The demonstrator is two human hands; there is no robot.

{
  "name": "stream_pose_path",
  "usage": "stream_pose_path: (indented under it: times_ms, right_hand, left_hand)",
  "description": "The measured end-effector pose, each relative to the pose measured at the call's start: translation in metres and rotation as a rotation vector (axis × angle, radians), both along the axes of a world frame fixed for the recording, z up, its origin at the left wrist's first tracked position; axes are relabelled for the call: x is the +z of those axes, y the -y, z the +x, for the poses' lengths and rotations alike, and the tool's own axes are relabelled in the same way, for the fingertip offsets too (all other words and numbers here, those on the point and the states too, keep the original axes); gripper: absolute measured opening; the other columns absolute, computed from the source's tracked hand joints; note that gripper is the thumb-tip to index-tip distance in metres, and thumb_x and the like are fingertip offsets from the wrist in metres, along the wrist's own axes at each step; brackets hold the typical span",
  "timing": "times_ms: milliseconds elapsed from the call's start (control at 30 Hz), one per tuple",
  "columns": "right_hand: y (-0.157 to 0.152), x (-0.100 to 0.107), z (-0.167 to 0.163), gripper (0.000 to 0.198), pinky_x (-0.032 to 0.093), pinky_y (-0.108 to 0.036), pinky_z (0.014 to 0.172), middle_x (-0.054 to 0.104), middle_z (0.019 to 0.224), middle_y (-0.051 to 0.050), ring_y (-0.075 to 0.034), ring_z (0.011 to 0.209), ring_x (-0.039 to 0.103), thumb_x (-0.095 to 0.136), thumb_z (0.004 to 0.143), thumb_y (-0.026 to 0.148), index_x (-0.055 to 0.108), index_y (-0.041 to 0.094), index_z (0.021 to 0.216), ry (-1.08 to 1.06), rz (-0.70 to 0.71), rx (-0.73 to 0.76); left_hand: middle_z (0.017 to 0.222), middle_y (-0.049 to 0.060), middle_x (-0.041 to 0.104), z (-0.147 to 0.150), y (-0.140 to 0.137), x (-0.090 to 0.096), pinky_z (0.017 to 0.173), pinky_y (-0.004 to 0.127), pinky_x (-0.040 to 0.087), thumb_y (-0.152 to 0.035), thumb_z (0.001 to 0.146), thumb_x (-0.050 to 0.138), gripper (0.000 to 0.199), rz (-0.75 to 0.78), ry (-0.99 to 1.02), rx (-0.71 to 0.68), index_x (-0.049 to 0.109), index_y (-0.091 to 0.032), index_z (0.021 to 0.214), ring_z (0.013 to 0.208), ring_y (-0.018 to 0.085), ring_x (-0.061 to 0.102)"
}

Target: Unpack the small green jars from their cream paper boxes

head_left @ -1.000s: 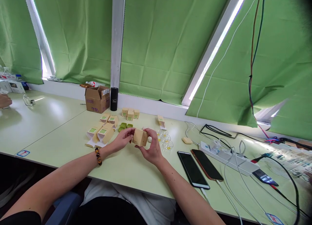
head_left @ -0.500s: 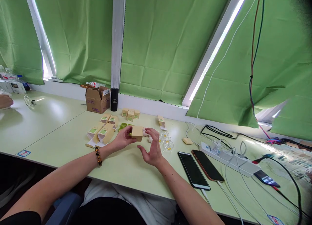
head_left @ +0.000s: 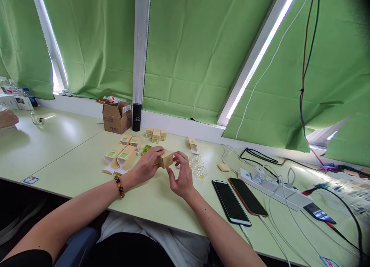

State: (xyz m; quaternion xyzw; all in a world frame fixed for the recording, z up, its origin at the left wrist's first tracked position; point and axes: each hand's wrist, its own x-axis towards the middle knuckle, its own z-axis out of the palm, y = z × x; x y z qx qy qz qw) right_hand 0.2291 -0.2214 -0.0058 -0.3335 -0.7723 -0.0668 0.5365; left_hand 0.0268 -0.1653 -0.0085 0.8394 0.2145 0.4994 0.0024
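Observation:
A small tan cardboard box [head_left: 165, 159] is held tilted above the table in my left hand [head_left: 147, 164], whose fingers wrap its left side. Close by its right end is my right hand [head_left: 182, 176], fingers curved and thumb apart; the fingertips reach the box's edge, though a firm grip does not show. To the left stand larger tan boxes [head_left: 125, 158] with green labels and open white-lined flaps. Green pieces [head_left: 146, 149] lie partly hidden behind my left hand. Clear plastic containers [head_left: 199, 168] with yellow bits sit right of my right hand.
Several small labelled boxes [head_left: 156, 136] stand farther back, near a brown carton [head_left: 116, 118] and a black cylinder [head_left: 137, 117]. On the right lie two phones [head_left: 231, 202], a power strip [head_left: 274, 190] and loose cables. Another person's hand [head_left: 8, 119] shows at far left.
The small box has turned and tilted in my left hand. My right hand has moved in toward it, its fingers now at the box's right end.

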Motion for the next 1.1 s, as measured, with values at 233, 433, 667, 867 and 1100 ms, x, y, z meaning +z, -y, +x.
stream_pose_path:
  times_ms: [233, 433, 667, 867, 1100]
  right_hand:
    - [0.002, 0.003, -0.003, 0.068, 0.063, -0.050, 0.085, 0.054, 0.138, -0.019, -0.035, 0.128, 0.056, 0.060, 0.088, 0.015, 0.036, 0.023, 0.151, 0.043, 0.021, -0.036]
    - [0.004, 0.004, -0.005, 0.073, 0.063, -0.053, 0.088, 0.053, 0.140, -0.019, -0.036, 0.133, 0.053, 0.059, 0.086, 0.013, 0.032, 0.024, 0.154, 0.056, 0.016, -0.046]
    - [0.004, 0.001, -0.008, 0.078, 0.062, -0.054, 0.093, 0.048, 0.143, -0.020, -0.036, 0.135, 0.051, 0.059, 0.082, 0.008, 0.030, 0.022, 0.153, 0.025, -0.015, -0.038]
    - [-0.003, -0.007, -0.007, 0.076, 0.064, -0.052, 0.088, 0.048, 0.143, -0.020, -0.034, 0.127, 0.059, 0.062, 0.081, 0.009, 0.032, 0.023, 0.149, -0.028, -0.044, -0.048]
    - [-0.007, -0.010, -0.007, 0.074, 0.065, -0.048, 0.085, 0.047, 0.144, -0.019, -0.032, 0.124, 0.062, 0.061, 0.083, 0.009, 0.031, 0.025, 0.149, -0.051, -0.030, -0.047]
  left_hand:
    - [0.142, 0.022, 0.061, 0.004, 0.009, 0.003, 0.111, 0.054, 0.057, -0.005, 0.099, 0.052, 0.047, 0.284, -0.159, 0.127, 0.047, -0.013, 0.145, 0.140, 0.031, 0.056]
    - [0.142, 0.022, 0.062, 0.003, 0.014, 0.003, 0.111, 0.053, 0.057, -0.005, 0.100, 0.051, 0.051, 0.360, -0.256, 0.218, 0.043, -0.011, 0.150, 0.141, 0.033, 0.056]
    - [0.141, 0.022, 0.063, 0.004, 0.017, 0.002, 0.111, 0.051, 0.058, -0.008, 0.101, 0.052, 0.047, 0.353, -0.322, 0.256, 0.045, -0.009, 0.148, 0.140, 0.034, 0.057]
    - [0.140, 0.021, 0.063, 0.006, 0.013, -0.002, 0.110, 0.051, 0.058, -0.014, 0.103, 0.053, 0.045, 0.262, -0.291, 0.226, 0.044, -0.012, 0.147, 0.137, 0.032, 0.060]
    - [0.140, 0.019, 0.062, 0.005, 0.014, 0.000, 0.107, 0.052, 0.059, -0.019, 0.103, 0.055, 0.044, 0.179, -0.274, 0.195, 0.046, -0.016, 0.146, 0.135, 0.032, 0.061]
